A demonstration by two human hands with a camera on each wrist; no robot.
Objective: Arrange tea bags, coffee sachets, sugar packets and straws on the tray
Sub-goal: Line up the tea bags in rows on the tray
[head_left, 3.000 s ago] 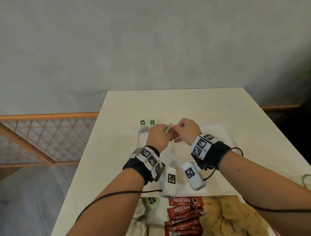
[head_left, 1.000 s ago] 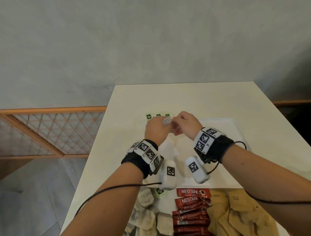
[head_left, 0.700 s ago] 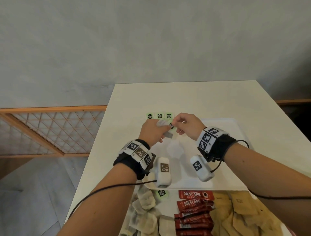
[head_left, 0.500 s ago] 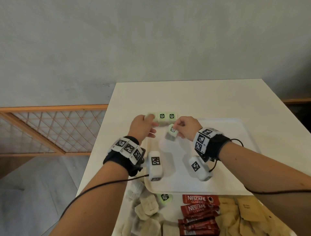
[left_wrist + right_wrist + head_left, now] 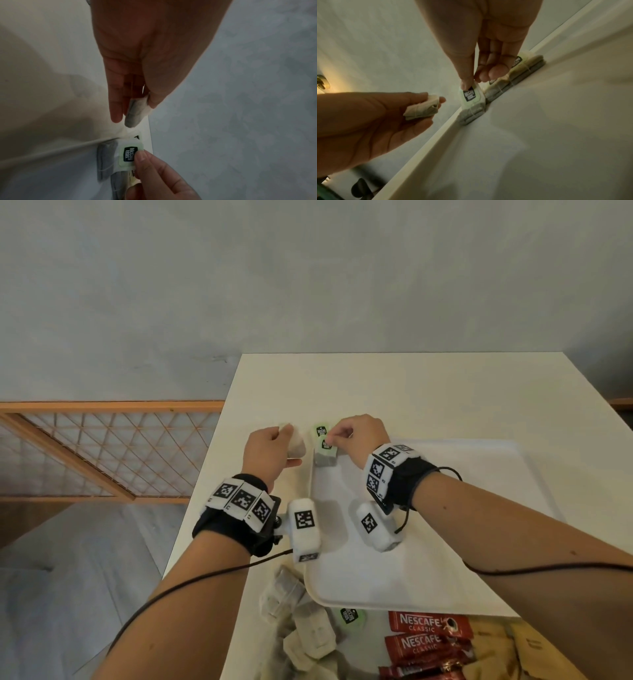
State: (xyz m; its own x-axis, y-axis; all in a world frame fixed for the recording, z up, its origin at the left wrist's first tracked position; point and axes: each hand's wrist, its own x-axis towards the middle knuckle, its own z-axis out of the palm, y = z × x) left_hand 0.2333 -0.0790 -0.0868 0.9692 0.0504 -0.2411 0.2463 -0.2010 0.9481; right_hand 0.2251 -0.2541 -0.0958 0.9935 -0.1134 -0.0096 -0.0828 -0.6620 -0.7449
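Far left, the left hand (image 5: pixel 270 455) sits just off the tray's corner over the pale table (image 5: pixel 428 392), fingers curled round a small folded spare tea bag (image 5: pixel 422 108). My guess is it's parked there as the next one in line, out of the way.

Next over, the right hand (image 5: pixel 358 438) has its thumb and fingertip pinched on the green paper tag (image 5: pixel 130 154) of the grey-and-white tea bag (image 5: pixel 471 106) it's setting down on edge against the far-left rim of the white plastic tray (image 5: pixel 445 542). Holding it by the tag looks like a way to keep it upright and square with the row.

Count-wise: the right wrist view shows three tea bags lined along that rim, touching, plus the one in the left hand. A loose heap of more tea bags (image 5: pixel 301 625) sits near the front edge, too jumbled to count. Right of that, at least three red Nescafe coffee sachets (image 5: pixel 428 642), then some brown paper sugar packets (image 5: pixel 513 652), number unclear. No straws in view.
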